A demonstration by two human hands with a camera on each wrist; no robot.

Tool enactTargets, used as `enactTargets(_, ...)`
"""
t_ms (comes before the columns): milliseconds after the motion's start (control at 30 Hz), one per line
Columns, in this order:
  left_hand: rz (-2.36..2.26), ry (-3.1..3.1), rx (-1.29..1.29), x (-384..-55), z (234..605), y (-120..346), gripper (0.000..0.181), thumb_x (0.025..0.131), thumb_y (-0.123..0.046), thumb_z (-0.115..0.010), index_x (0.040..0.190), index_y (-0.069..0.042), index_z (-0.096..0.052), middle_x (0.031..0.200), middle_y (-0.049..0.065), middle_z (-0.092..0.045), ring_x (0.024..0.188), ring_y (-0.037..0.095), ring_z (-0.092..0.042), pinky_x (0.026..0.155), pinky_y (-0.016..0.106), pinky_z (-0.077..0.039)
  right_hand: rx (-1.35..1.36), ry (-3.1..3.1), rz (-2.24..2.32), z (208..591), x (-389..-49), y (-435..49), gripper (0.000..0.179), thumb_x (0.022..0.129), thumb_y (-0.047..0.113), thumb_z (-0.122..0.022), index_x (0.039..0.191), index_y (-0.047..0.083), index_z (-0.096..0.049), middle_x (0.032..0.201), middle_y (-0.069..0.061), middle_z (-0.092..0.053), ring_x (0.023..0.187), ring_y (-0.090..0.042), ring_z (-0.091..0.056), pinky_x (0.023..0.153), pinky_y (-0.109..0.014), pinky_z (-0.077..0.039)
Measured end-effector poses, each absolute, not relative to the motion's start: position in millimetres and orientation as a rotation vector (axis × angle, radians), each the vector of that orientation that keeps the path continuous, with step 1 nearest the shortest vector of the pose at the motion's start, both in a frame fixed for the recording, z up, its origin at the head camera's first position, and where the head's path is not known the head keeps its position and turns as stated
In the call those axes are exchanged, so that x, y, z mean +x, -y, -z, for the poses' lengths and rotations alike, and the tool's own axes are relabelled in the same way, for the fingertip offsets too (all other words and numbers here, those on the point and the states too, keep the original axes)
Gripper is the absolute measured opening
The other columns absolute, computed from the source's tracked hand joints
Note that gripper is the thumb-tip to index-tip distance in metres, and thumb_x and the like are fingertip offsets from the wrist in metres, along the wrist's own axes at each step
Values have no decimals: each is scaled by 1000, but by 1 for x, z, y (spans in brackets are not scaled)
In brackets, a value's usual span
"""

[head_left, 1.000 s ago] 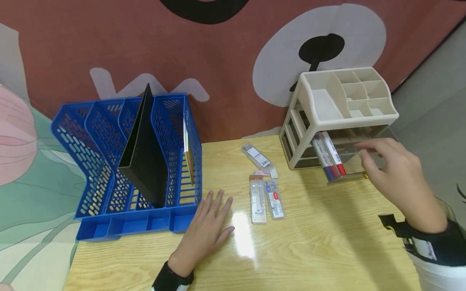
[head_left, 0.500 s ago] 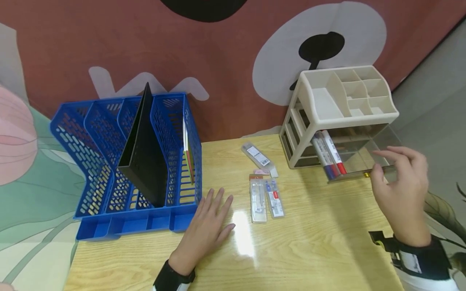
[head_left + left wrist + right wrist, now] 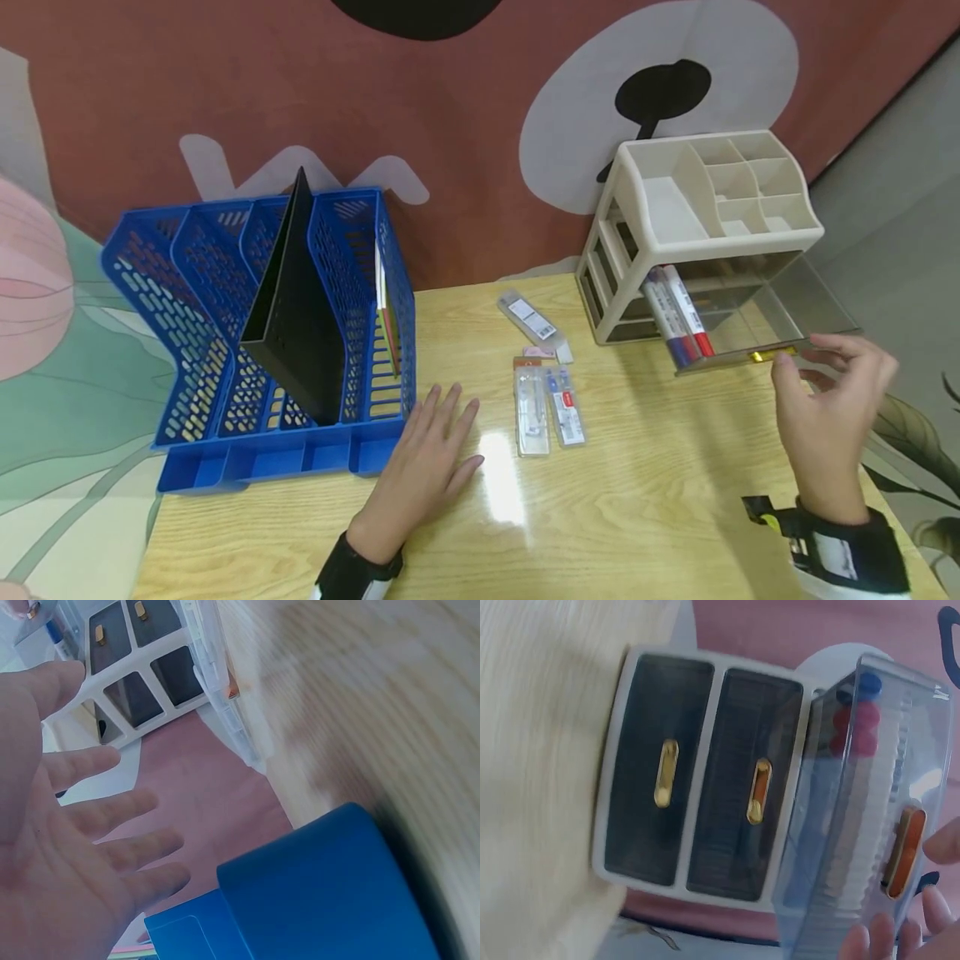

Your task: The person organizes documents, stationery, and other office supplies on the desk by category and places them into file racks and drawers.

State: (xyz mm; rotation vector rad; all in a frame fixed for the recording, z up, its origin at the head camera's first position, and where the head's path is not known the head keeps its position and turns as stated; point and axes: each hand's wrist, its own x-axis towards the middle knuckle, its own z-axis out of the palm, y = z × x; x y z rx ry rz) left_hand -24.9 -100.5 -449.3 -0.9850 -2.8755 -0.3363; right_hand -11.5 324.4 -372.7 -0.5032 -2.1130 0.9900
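Observation:
In the head view my left hand [image 3: 420, 471] lies with fingers spread on the wooden table, beside the front corner of the blue file rack [image 3: 367, 454]. My right hand [image 3: 832, 417] is at the front of the pulled-out clear drawer [image 3: 813, 308], thumb and bent fingers near its gold handle [image 3: 772, 354]. In the right wrist view the thumb stands close to the handle [image 3: 905, 853]; firm contact cannot be made out. Markers [image 3: 678, 317] with red and blue caps lie at the drawer's left side. The drawer belongs to a cream desktop organizer [image 3: 738, 246].
A black folder [image 3: 307, 325] leans in the file rack, with thin booklets [image 3: 386, 317] in its right slot. Clear plastic packs [image 3: 532, 412] and a grey box [image 3: 531, 318] lie mid-table. Two dark lower drawers [image 3: 660, 769] are pushed in.
My right hand has come back from over the drawer to its front, near the handle. The drawer stays pulled out with the markers inside. My left hand has not moved.

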Motion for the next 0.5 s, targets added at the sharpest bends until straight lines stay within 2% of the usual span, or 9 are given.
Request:
enactTargets(133, 343, 2866, -985, -25, 449, 101, 65, 96, -48, -51, 149, -13, -40, 156, 19, -34, 145, 38, -21, 112, 59, -31, -615, 2022, -1235, 375, -11, -320, 43, 87, 1, -64, 126, 10, -47, 121, 4, -39, 100, -6, -52, 80, -9, -46)
enactTargets(200, 343, 2861, -983, -25, 449, 101, 64, 96, -47, -52, 148, -12, -42, 155, 19, -35, 144, 39, -22, 112, 59, -31, -596, 1860, -1500, 376, -11, -320, 41, 87, -3, -64, 123, 7, -45, 118, -3, -41, 97, -10, -53, 78, -10, -52)
enactTargets(367, 348, 2853, -980, -25, 449, 101, 62, 95, -47, -52, 145, -10, -46, 154, 20, -37, 143, 39, -25, 111, 58, -33, -423, 1260, -2135, 378, -11, -323, 40, 85, -13, -63, 117, -2, -43, 109, -15, -48, 88, -21, -59, 70, -30, -62)
enactTargets(500, 341, 2851, -975, -25, 450, 101, 61, 95, -47, -54, 143, -9, -49, 153, 20, -39, 142, 40, -28, 109, 59, -35, -328, 977, -2470, 379, -7, -330, 24, 91, -15, -52, 113, -6, -48, 107, -17, -57, 92, -30, -67, 79, -39, -60)
